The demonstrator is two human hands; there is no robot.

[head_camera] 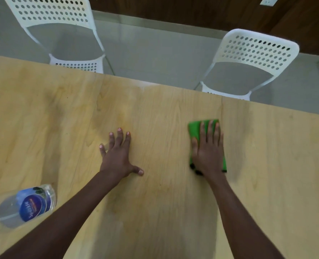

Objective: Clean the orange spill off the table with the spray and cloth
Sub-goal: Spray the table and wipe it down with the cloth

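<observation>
honestly, with the right hand (208, 149) pressed flat, fingers straight, on the green cloth (195, 130) and the left hand (117, 156) spread bare on the worktop (42, 118), i'd wipe toward the faint orange smear (125, 113) left of the cloth, spray bottle (24, 204) lying far left.

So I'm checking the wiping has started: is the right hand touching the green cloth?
Touching. The head view shows the right hand lying flat with straight fingers on the green cloth, pressing it onto the table.
</observation>
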